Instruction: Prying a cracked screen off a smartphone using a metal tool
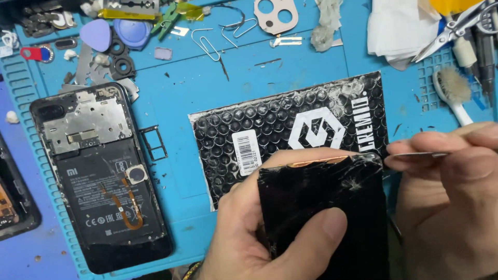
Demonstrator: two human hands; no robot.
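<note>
The left hand (259,233) grips a cracked black screen panel (327,207), thumb across its face. The right hand (451,192) pinches a thin metal blade (417,154), tip at the panel's upper right corner. A black bubble envelope (270,135) lies just beyond both hands.

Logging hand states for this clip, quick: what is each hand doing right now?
Left hand: closed, gripping the cracked black panel.
Right hand: closed, pinching a thin metal blade whose tip is at the panel's upper right corner.
</note>
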